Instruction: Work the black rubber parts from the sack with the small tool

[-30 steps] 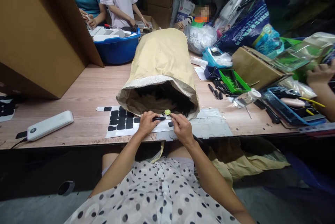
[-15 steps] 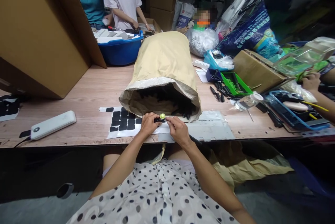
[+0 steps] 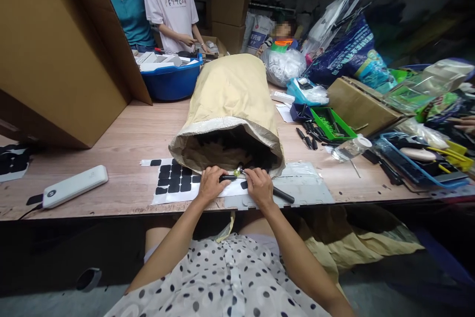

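Note:
My left hand (image 3: pixel 210 183) and my right hand (image 3: pixel 259 186) meet at the near edge of the wooden table (image 3: pixel 129 134), both closed on a thin black rod-like tool (image 3: pixel 228 177) with a small green tip (image 3: pixel 236 172). A longer black stick (image 3: pixel 283 195) pokes out to the right of my right hand. Under my hands lies a white sheet of black square pads (image 3: pixel 174 181). Right behind them gapes the mouth of a tan paper sack (image 3: pixel 230 99) lying on its side, with dark parts inside.
A white oblong device (image 3: pixel 74 186) lies at the left. A big cardboard box (image 3: pixel 55 50) and a blue basin (image 3: pixel 170 79) stand behind. Right side holds a green tray (image 3: pixel 330 121), a blue tray (image 3: pixel 415 156), bags and a carton. Two people stand at the far end.
The green tip has dropped lower between my hands, and the black stick now shows past my right hand. The camera has tilted a little upward.

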Action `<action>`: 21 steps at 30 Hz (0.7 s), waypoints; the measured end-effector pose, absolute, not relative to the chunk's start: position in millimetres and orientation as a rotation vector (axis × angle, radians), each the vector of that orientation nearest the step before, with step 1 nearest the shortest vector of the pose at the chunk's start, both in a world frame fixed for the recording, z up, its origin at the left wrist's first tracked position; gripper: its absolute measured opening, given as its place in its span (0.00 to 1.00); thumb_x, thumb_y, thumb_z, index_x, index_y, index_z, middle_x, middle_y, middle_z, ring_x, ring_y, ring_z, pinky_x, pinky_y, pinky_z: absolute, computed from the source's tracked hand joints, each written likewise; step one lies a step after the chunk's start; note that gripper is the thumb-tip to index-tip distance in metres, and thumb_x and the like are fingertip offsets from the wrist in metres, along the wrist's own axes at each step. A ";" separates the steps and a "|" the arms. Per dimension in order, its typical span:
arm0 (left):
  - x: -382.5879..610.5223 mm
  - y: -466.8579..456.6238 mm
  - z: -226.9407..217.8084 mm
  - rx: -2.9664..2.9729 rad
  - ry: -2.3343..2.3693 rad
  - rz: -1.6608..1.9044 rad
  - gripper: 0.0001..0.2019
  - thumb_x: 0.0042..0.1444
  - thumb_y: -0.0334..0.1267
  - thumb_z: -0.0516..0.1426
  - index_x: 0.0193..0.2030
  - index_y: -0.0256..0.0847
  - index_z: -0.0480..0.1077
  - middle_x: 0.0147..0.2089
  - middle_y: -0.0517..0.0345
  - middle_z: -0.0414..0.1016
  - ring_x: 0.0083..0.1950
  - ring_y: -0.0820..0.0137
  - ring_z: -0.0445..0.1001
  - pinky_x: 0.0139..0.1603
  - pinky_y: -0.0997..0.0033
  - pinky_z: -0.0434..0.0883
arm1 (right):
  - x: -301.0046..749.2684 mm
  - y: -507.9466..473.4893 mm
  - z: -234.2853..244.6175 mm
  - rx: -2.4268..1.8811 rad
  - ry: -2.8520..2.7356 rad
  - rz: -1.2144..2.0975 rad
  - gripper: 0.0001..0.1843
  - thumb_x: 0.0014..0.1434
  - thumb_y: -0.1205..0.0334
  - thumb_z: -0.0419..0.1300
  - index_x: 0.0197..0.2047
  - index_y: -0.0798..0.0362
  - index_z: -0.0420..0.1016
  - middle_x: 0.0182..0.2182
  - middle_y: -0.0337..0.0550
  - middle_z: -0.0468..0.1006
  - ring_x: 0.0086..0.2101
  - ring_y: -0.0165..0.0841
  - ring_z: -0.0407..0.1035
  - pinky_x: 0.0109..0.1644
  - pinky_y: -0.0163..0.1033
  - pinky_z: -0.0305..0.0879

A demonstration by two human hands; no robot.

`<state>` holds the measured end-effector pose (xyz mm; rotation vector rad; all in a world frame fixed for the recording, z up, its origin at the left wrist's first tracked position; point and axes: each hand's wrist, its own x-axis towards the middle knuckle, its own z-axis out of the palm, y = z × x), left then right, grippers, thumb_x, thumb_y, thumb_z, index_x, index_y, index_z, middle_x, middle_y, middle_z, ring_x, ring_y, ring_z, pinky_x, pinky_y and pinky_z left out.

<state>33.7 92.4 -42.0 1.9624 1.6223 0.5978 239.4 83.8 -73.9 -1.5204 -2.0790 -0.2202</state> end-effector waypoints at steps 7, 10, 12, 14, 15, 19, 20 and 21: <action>24.8 70.9 -27.7 2.098 1.444 0.764 0.08 0.61 0.39 0.57 0.43 0.44 0.76 0.44 0.53 0.77 0.50 0.60 0.71 0.55 0.59 0.67 | 235.1 84.5 -74.0 -1.489 -2.053 -0.210 0.14 0.67 0.66 0.52 0.48 0.49 0.78 0.35 0.46 0.76 0.36 0.37 0.63 0.40 0.41 0.58; 14.7 39.2 -18.7 2.081 1.215 0.701 0.12 0.64 0.42 0.53 0.45 0.44 0.76 0.43 0.52 0.79 0.45 0.62 0.73 0.51 0.62 0.69 | 235.3 84.5 -74.3 -1.488 -2.042 -0.198 0.13 0.67 0.65 0.53 0.47 0.49 0.78 0.35 0.46 0.75 0.36 0.38 0.63 0.40 0.42 0.58; 6.4 14.2 -19.1 1.996 1.108 0.570 0.14 0.66 0.45 0.50 0.46 0.45 0.76 0.41 0.53 0.79 0.42 0.64 0.75 0.47 0.66 0.71 | 235.3 84.2 -74.8 -1.493 -2.038 -0.177 0.13 0.66 0.65 0.53 0.47 0.48 0.78 0.35 0.46 0.75 0.36 0.38 0.63 0.40 0.42 0.58; -2.1 -9.3 -27.0 1.900 1.130 0.459 0.15 0.65 0.46 0.49 0.46 0.46 0.76 0.42 0.55 0.80 0.42 0.65 0.77 0.46 0.68 0.71 | 234.7 83.8 -75.0 -1.492 -2.034 -0.161 0.13 0.66 0.65 0.53 0.47 0.48 0.78 0.35 0.46 0.75 0.36 0.38 0.63 0.41 0.42 0.59; -6.0 -19.2 -33.4 1.851 1.192 0.411 0.15 0.65 0.46 0.49 0.46 0.46 0.75 0.43 0.56 0.81 0.43 0.64 0.78 0.47 0.69 0.71 | 234.3 83.6 -74.8 -1.490 -2.031 -0.161 0.13 0.66 0.65 0.53 0.47 0.48 0.78 0.35 0.46 0.75 0.36 0.38 0.63 0.41 0.42 0.59; -16.8 -39.6 -62.1 1.616 1.584 0.143 0.14 0.66 0.42 0.49 0.47 0.43 0.74 0.47 0.53 0.81 0.50 0.61 0.78 0.50 0.66 0.71 | 232.2 82.9 -73.0 -1.487 -2.015 -0.193 0.13 0.66 0.66 0.52 0.47 0.49 0.78 0.34 0.46 0.75 0.35 0.38 0.63 0.41 0.41 0.59; -17.7 -39.8 -67.2 1.565 1.669 0.049 0.14 0.66 0.41 0.48 0.47 0.42 0.74 0.48 0.50 0.81 0.52 0.60 0.78 0.51 0.65 0.71 | 231.8 82.8 -72.4 -1.482 -2.016 -0.196 0.13 0.66 0.66 0.53 0.46 0.49 0.78 0.34 0.46 0.75 0.35 0.37 0.63 0.40 0.41 0.59; -17.7 -38.5 -70.8 1.525 1.741 -0.045 0.15 0.66 0.39 0.48 0.47 0.40 0.75 0.49 0.47 0.81 0.54 0.58 0.78 0.52 0.64 0.71 | 231.7 82.8 -72.0 -1.476 -2.018 -0.197 0.13 0.66 0.67 0.53 0.46 0.49 0.78 0.34 0.46 0.75 0.35 0.37 0.63 0.40 0.41 0.59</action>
